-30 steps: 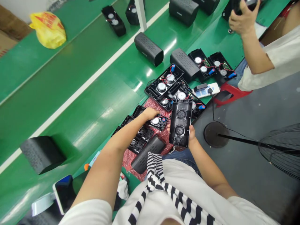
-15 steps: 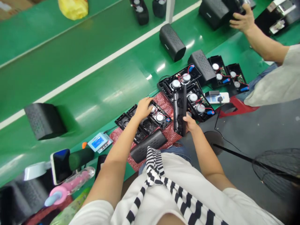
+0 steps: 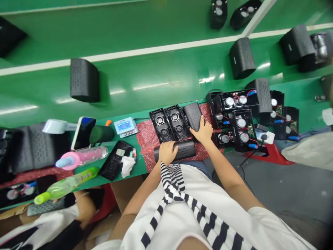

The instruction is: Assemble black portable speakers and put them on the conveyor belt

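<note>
Red bubble wrap (image 3: 145, 135) covers part of a green bench (image 3: 135, 141), and along its near edge lies a black casing (image 3: 185, 151), perforated outer side showing and inside hidden. The left hand (image 3: 167, 152) rests on that casing with its fingers bent over it; whether they grip cannot be told. Farther in on the wrap, the right hand (image 3: 204, 131) grips the near end of a dark cover (image 3: 193, 116), thumb along one side and fingers at the other; the cover lies outer face up, its contents out of view. Just left of it, also on the wrap, two open shells (image 3: 177, 123) sit side by side, each with round grilles (image 3: 160, 120) in its floor. Left of the wrap are a green-capped bottle (image 3: 70, 184), a white tissue (image 3: 128, 166) against a black panel (image 3: 111, 163), a pink-lidded bottle (image 3: 88, 156) and a pale blue meter (image 3: 125, 126) with a lit screen. At the wrap's right edge, several open casings (image 3: 243, 128) overlap, holding silver drivers (image 3: 241, 123), red wires and blue-wrapped parts (image 3: 253, 146). Right of those, well apart from the wrap, another pair of open casings (image 3: 288, 125) holds the same. Beyond the wrap, dark speakers (image 3: 84, 80) stand spaced along a glossy green surface (image 3: 156, 76), and past a white stripe (image 3: 156, 51) two more units (image 3: 219, 14) show pale round drivers.
</note>
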The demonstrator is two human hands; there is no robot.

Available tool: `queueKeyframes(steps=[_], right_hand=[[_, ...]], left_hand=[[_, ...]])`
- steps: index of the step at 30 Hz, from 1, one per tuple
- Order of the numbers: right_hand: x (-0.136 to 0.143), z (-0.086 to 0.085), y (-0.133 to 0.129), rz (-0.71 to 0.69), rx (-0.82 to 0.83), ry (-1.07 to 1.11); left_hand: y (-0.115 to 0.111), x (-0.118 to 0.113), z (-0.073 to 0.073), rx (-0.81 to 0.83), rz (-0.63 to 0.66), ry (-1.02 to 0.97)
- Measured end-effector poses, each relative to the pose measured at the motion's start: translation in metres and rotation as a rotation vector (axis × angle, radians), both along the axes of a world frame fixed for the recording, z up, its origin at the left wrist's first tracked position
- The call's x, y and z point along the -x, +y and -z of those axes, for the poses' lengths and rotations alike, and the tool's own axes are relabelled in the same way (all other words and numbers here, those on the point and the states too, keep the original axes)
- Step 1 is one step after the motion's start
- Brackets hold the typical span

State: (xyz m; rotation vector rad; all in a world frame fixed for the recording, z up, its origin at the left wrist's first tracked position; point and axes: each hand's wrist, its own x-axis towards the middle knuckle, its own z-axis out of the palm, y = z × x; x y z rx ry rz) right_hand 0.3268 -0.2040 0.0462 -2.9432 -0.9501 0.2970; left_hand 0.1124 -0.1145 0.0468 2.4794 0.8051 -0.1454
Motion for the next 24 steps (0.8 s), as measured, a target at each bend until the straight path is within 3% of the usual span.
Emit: queueKeyframes(steps=[8,12,15,17,19,24], right_hand=[[0.008,0.002,0.0,0.006,-0.111,-0.017],[0.009,0.002,0.005,0.002,-0.064,0.001],[0.008,0.002,0.004,-0.014,-0.056,0.011],[0.008,0.003,0.002,-0.025,-0.052,0.006],[0.008,0.006,0.002,-0.027,-0.047,-0.005],[0.009,0.014,0.003,-0.031,-0.069,-0.048]], left_hand=[[-0.001,-0.001,0.003,-0.077,0.035,-0.025],[-0.005,-0.001,0.0,-0.031,0.021,-0.047],[0.004,0.003,-0.003,0.076,-0.005,-0.129],[0.027,0.013,-0.007,0.084,-0.079,-0.193],[0.064,0.036,-0.014,-0.031,-0.226,-0.214],[0.174,0.133,-0.041,-0.486,-0.717,-0.155]])
